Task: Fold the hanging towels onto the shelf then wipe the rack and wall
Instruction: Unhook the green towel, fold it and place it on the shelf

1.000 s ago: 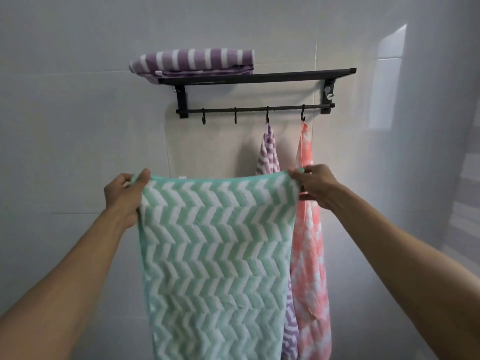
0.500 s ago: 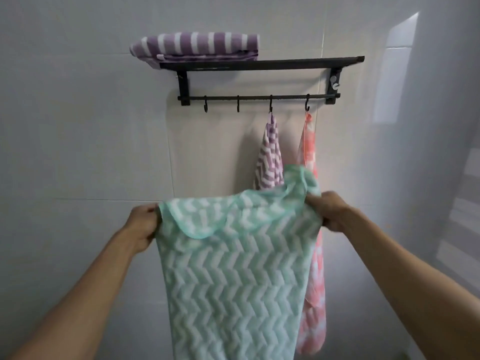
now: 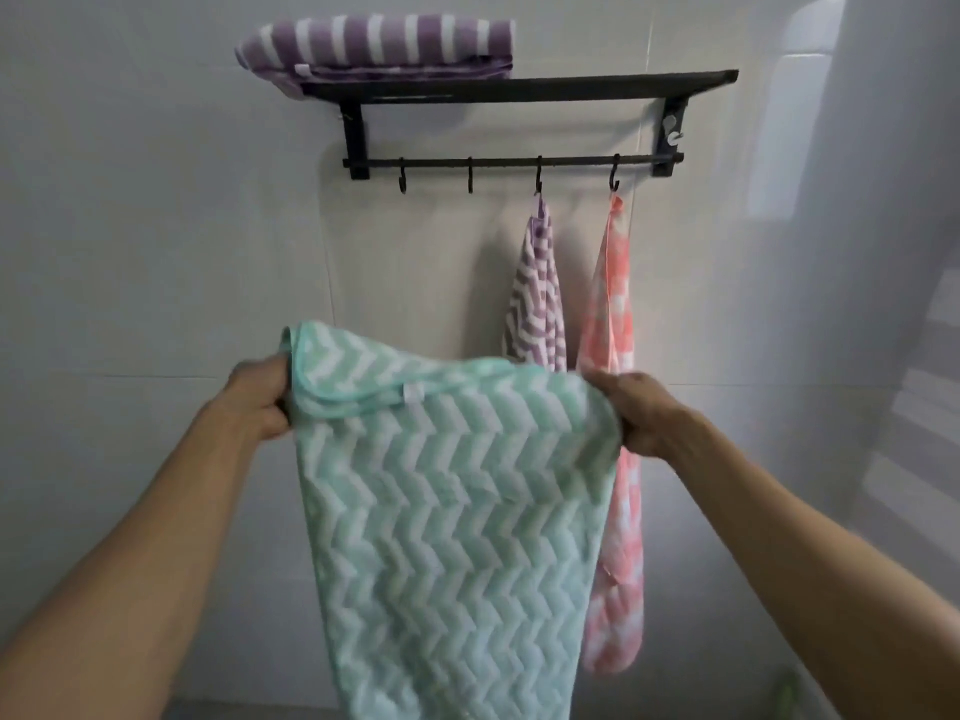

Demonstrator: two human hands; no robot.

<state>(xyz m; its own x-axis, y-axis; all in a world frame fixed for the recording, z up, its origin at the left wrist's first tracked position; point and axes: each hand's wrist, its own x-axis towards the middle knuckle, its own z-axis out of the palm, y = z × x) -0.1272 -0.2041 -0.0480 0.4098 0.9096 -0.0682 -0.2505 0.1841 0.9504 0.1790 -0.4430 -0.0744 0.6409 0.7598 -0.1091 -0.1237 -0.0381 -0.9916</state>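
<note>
I hold a green-and-white zigzag towel (image 3: 447, 522) in front of me, below the rack. My left hand (image 3: 260, 397) grips its upper left corner and my right hand (image 3: 639, 413) grips its upper right edge. The top edge is folded over toward me, showing a small white tag. A black wall rack (image 3: 519, 90) has a shelf on top and a hook bar below. A folded purple striped towel (image 3: 379, 44) lies on the shelf's left end. A purple zigzag towel (image 3: 535, 293) and a pink towel (image 3: 613, 356) hang from the two right hooks.
The white tiled wall (image 3: 156, 226) surrounds the rack. The two left hooks (image 3: 436, 174) carry nothing. The shelf's right half is bare. A second wall meets it at a corner on the right (image 3: 883, 304).
Both hands dropped lower and came closer together. The towel's top edge, stretched flat a second ago, has flopped over toward me into a fold. The view shifted downward.
</note>
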